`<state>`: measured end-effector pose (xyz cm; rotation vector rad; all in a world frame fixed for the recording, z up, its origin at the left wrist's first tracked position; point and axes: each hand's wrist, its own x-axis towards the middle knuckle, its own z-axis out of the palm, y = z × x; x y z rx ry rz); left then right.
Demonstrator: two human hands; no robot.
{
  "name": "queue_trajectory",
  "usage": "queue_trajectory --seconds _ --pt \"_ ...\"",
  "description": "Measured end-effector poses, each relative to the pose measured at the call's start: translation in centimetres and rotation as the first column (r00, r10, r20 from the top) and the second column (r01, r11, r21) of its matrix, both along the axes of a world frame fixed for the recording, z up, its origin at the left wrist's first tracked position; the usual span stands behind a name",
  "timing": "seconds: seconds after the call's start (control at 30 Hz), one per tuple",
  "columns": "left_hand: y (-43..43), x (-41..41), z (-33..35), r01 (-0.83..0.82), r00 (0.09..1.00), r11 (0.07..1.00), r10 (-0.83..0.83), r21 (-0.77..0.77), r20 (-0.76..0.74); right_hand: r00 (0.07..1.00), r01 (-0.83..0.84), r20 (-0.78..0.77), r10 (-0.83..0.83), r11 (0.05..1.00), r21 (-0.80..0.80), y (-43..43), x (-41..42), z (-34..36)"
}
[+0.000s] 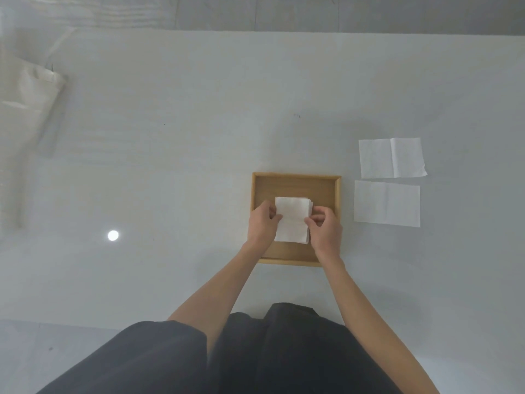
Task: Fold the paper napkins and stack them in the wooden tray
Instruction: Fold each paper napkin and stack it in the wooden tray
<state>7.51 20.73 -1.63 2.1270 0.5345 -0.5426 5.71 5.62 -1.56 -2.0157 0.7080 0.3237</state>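
Both forearms reach forward over the tray (295,180). The left hand (261,223) and right hand (325,231) pinch opposite side edges of the folded napkins (292,220), which sit inside the tray. Two flat napkins (387,203) lie just right of the tray, on the table (184,137).

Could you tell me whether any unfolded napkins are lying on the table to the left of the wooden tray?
No, the two flat napkins both lie to the right of the wooden tray.
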Motion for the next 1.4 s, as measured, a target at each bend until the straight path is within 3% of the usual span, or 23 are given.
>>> queue_trajectory --seconds 0.3,0.5,0.7,0.9,1.07,1.23,1.4 --pt "-1.0 0.1 0.0 0.057 0.998 0.982 -0.063 0.179 0.027 0.998 -0.054 0.016 0.057 0.987 -0.149 0.6 -0.2 -0.8" --pt "-1.4 0.5 0.3 0.114 0.993 0.972 -0.117 0.204 0.003 0.98 -0.198 0.006 0.2 0.973 -0.114 1.0 0.5 -1.0" --pt "-3.0 0.4 1.8 0.098 0.981 0.933 -0.15 0.347 0.126 0.987 -0.005 0.159 0.038 0.979 -0.204 -1.0 0.4 1.3" --pt "-11.2 2.3 4.7 0.096 0.975 0.995 -0.091 -0.016 0.202 0.945 0.288 0.211 -0.249 0.941 -0.177 -10.3 1.3 2.9" --pt "-19.8 4.2 4.0 0.112 0.985 0.987 -0.094 -0.119 0.143 0.899 0.439 0.123 -0.421 0.87 -0.226 -18.0 3.0 2.5" --pt "-24.2 5.2 1.8 0.076 0.996 0.994 -0.079 0.074 0.033 0.925 0.355 -0.01 -0.379 0.876 -0.326 -21.7 4.2 0.0" --pt "-25.5 5.8 0.3 0.163 0.985 0.921 -0.133 0.354 -0.106 0.946 0.256 -0.079 -0.314 0.876 -0.408 -22.5 4.5 -1.2"
